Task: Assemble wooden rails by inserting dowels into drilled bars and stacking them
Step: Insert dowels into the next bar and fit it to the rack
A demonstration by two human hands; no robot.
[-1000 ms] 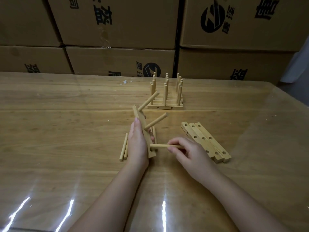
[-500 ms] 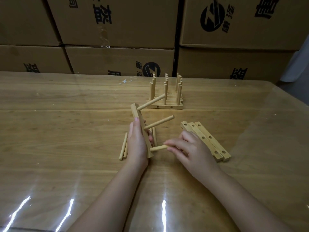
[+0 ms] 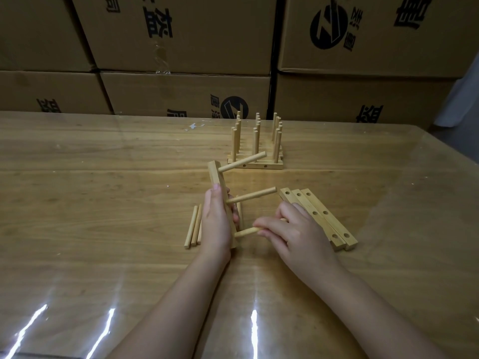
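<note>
My left hand (image 3: 216, 221) grips a drilled wooden bar (image 3: 216, 173) stood on its side on the table. Two dowels stick out of the bar to the right, an upper dowel (image 3: 242, 163) and a middle dowel (image 3: 251, 197). My right hand (image 3: 290, 230) pinches a third dowel (image 3: 246, 231) whose left end sits at the bar's lowest hole. Three loose drilled bars (image 3: 321, 216) lie side by side just right of my right hand. Loose dowels (image 3: 194, 225) lie left of my left hand. A stack of finished rails (image 3: 256, 146) with upright dowels stands farther back.
The wooden table (image 3: 103, 190) has a glossy clear cover with light glare near its front edge. Stacked cardboard boxes (image 3: 181, 35) form a wall behind the table. A few white scraps (image 3: 193, 126) lie near the back edge.
My right hand has slid left along the third dowel, pushing it further into the bar. The bar has tilted a little, so the two upper dowels point more to the right.
</note>
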